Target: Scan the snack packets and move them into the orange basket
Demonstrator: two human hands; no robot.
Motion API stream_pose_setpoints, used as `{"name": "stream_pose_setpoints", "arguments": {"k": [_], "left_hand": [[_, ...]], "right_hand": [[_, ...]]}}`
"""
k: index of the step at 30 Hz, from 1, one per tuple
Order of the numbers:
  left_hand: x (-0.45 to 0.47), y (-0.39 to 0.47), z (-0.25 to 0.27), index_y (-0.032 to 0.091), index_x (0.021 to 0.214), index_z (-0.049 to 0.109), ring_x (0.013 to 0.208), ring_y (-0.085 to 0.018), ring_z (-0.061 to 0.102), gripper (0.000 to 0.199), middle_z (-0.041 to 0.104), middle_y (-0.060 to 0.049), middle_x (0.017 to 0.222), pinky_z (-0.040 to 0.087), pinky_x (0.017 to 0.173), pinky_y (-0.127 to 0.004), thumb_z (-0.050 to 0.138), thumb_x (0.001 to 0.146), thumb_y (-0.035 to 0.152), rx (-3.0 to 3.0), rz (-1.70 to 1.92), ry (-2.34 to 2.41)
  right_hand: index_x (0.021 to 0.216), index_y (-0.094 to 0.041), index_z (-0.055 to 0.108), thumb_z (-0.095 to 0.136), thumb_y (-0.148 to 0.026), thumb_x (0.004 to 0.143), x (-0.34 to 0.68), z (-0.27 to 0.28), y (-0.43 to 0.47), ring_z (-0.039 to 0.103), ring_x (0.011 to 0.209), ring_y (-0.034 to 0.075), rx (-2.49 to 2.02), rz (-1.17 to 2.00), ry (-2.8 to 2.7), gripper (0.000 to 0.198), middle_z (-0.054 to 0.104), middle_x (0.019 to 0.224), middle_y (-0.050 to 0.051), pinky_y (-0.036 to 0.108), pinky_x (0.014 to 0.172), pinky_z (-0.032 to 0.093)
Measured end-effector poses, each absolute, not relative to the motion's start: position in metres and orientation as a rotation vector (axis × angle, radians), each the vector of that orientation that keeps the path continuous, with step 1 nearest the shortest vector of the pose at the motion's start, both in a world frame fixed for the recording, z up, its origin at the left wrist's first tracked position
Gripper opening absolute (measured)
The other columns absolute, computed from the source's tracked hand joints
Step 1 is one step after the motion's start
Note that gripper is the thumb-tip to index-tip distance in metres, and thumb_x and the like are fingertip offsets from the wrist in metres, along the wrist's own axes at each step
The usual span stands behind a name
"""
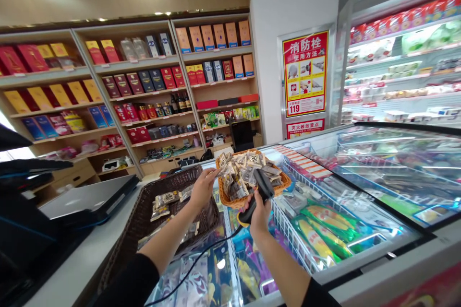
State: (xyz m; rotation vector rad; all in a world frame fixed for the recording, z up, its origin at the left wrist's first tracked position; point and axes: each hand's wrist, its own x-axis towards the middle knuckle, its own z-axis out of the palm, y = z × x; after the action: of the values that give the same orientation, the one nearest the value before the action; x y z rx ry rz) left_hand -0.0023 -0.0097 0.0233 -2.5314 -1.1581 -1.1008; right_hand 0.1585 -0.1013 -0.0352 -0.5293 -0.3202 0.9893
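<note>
In the head view my right hand [256,211] is wrapped round the handle of a black and yellow barcode scanner [264,184], whose head is held over an orange wicker basket [226,202]. Small wrapped snack packets [239,172] fill that basket. My left hand [204,186] reaches to the basket's left rim, its fingers stretched out at the nearest packets; whether they touch one is unclear. Below my left forearm lies a dark brown wicker basket [144,208] with several similar packets [165,199] in it. The scanner's black cable [201,254] trails down to the left.
Both baskets rest on a glass-topped chest freezer [360,211] holding bagged food in wire baskets. A grey-topped checkout device [90,196] stands on the counter at left. Behind are shelves [144,62] of boxed goods, a red fire-hydrant notice [306,74] and a lit refrigerated display [403,67].
</note>
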Motion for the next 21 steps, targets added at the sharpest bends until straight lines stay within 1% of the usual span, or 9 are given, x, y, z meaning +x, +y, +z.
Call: {"name": "stream_pose_setpoints", "arguments": {"k": [2,3,4,6,8,12,15,18,21], "left_hand": [[0.029,-0.001,0.03,0.029,0.134,0.051,0.132,-0.022,0.04,0.048,0.051,-0.007,0.136,0.028,0.111,-0.043,0.032,0.092,0.015,-2.518,-0.958,-1.131],[0.044,0.005,0.031,0.03,0.137,0.047,0.138,-0.024,0.03,0.048,0.046,-0.006,0.142,0.02,0.114,-0.047,0.033,0.093,0.019,-2.537,-0.857,-1.168],[0.059,0.011,0.03,0.031,0.139,0.045,0.141,-0.026,0.025,0.046,0.042,-0.006,0.146,0.016,0.114,-0.05,0.035,0.094,0.025,-2.582,-0.752,-1.246],[0.084,0.021,0.024,0.031,0.143,0.037,0.142,-0.028,0.021,0.05,0.033,-0.006,0.152,0.016,0.113,-0.054,0.034,0.094,0.042,-2.723,-0.553,-1.424],[0.098,0.03,0.016,0.031,0.146,0.03,0.143,-0.03,0.018,0.058,0.025,-0.007,0.155,0.017,0.112,-0.055,0.029,0.093,0.053,-2.825,-0.465,-1.559],[0.099,0.038,0.011,0.032,0.147,0.026,0.144,-0.029,0.009,0.063,0.018,-0.005,0.157,0.01,0.114,-0.054,0.025,0.091,0.06,-2.897,-0.54,-1.634],[0.085,0.035,0.02,0.028,0.149,0.021,0.145,-0.026,0.008,0.068,0.013,-0.005,0.157,0.01,0.116,-0.048,0.024,0.09,0.061,-2.96,-0.733,-1.589],[0.054,0.03,0.033,0.023,0.15,0.021,0.144,-0.022,0.017,0.068,0.021,-0.005,0.156,0.015,0.116,-0.039,0.022,0.092,0.059,-2.951,-0.97,-1.495],[0.0,0.025,0.042,0.019,0.141,0.042,0.137,-0.023,0.033,0.063,0.041,-0.007,0.147,0.024,0.113,-0.036,0.03,0.09,0.054,-2.737,-0.91,-1.654]], "right_hand": [[0.09,-0.021,0.052,0.069,-0.049,0.069,0.158,-0.034,-0.102,0.042,0.038,0.009,-0.505,0.975,-0.339,0.039,0.048,0.054,-0.008,0.023,0.037,0.036],[0.09,-0.021,0.052,0.069,-0.049,0.069,0.159,-0.034,-0.102,0.042,0.038,0.009,-0.499,0.966,-0.348,0.039,0.048,0.054,-0.008,0.024,0.037,0.035],[0.09,-0.021,0.052,0.069,-0.049,0.069,0.16,-0.034,-0.102,0.041,0.038,0.009,-0.498,0.958,-0.351,0.039,0.048,0.054,-0.008,0.024,0.037,0.035],[0.09,-0.021,0.052,0.069,-0.049,0.069,0.162,-0.035,-0.1,0.041,0.037,0.009,-0.509,0.947,-0.337,0.039,0.047,0.053,-0.008,0.024,0.037,0.035],[0.091,-0.021,0.052,0.069,-0.049,0.069,0.165,-0.037,-0.097,0.04,0.037,0.01,-0.529,0.932,-0.307,0.039,0.047,0.051,-0.009,0.024,0.037,0.035],[0.09,-0.021,0.052,0.068,-0.049,0.069,0.165,-0.038,-0.091,0.04,0.036,0.01,-0.567,0.916,-0.253,0.038,0.047,0.051,-0.009,0.023,0.036,0.034],[0.088,-0.021,0.052,0.068,-0.047,0.07,0.164,-0.038,-0.092,0.04,0.037,0.009,-0.558,0.918,-0.266,0.035,0.047,0.052,-0.009,0.023,0.037,0.034],[0.087,-0.021,0.051,0.068,-0.045,0.071,0.163,-0.038,-0.097,0.042,0.038,0.009,-0.537,0.919,-0.321,0.033,0.048,0.053,-0.008,0.022,0.038,0.035],[0.086,-0.021,0.052,0.069,-0.046,0.07,0.161,-0.038,-0.104,0.043,0.037,0.01,-0.521,0.972,-0.407,0.034,0.049,0.052,-0.008,0.023,0.037,0.035]]}}
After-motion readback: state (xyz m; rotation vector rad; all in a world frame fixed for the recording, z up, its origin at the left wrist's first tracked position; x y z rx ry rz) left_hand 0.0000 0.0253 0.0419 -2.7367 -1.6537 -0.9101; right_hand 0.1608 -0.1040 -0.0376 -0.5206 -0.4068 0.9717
